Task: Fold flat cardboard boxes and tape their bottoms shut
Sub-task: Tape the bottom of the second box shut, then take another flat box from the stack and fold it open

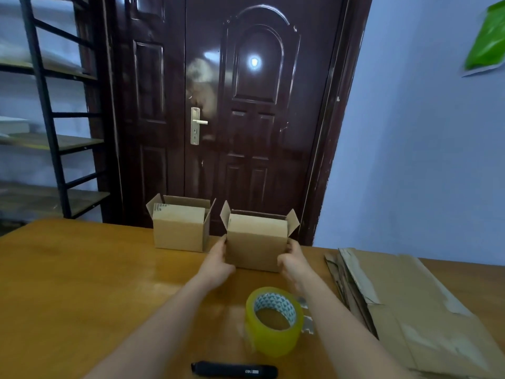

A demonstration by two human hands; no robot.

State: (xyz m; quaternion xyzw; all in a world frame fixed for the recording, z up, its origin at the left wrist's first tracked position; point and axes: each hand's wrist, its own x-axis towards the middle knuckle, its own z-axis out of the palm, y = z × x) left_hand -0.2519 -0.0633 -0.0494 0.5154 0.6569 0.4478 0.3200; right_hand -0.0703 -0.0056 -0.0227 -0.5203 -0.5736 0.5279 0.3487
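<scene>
A small folded cardboard box (257, 242) stands upright on the wooden table (82, 269), its top flaps open. My left hand (217, 259) grips its left side and my right hand (292, 259) grips its right side. A second folded box (179, 227) with open top flaps stands just to its left, near the table's far edge. A roll of yellowish clear tape (273, 321) lies on the table between my forearms. A pile of flat cardboard blanks (404, 305) lies at the right.
A black utility knife (235, 369) lies near the table's front edge. Behind the table is a dark brown door (232, 105). A black metal shelf rack (52, 119) stands at the left, and a green bag (489, 42) hangs on the blue wall at the right.
</scene>
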